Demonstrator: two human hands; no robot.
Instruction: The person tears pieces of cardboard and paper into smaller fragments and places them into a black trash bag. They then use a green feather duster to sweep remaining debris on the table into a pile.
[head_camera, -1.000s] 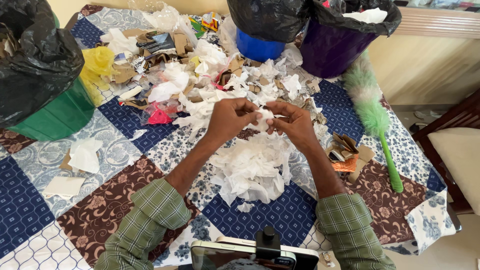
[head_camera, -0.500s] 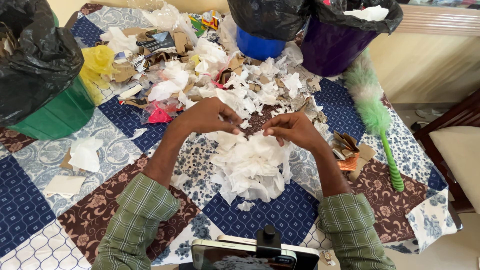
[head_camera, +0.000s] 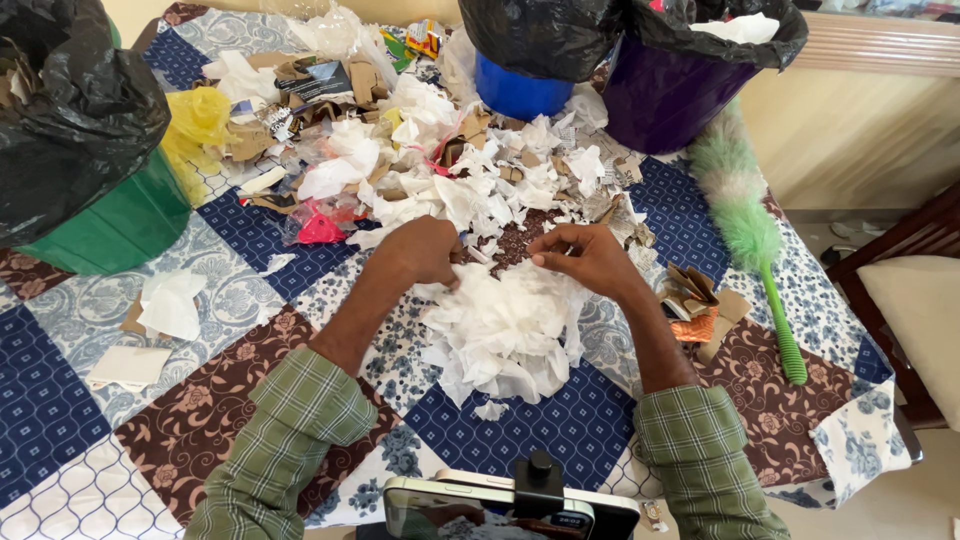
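Hands first: the left hand (head_camera: 425, 250) sits at the centre of the frame with its fingers curled down onto the far edge of the white tissue pile (head_camera: 505, 335), and whether it has actually pinched a scrap I cannot tell. Just to the right, the right hand (head_camera: 590, 258) has fingertips drawn together at the top of that same pile, seemingly nipping a shred, though the grip is too small to confirm. The tissue heap lies right below both hands, mid-frame, on the patchwork tablecloth (head_camera: 60, 400). Above the hands spreads a mixed litter of paper and cardboard scraps (head_camera: 440, 160), running toward the upper left, with a pink plastic scrap (head_camera: 320, 230) at its left fringe. Right of the right hand sits a small stack of cardboard pieces (head_camera: 690, 300), and beyond it a green feather duster (head_camera: 745, 225). Upper left, a green bin (head_camera: 110, 225) with a black liner; top centre, a blue bin (head_camera: 515, 95) and a purple bin (head_camera: 665, 100). A phone on a mount (head_camera: 500, 505) shows at the bottom edge.
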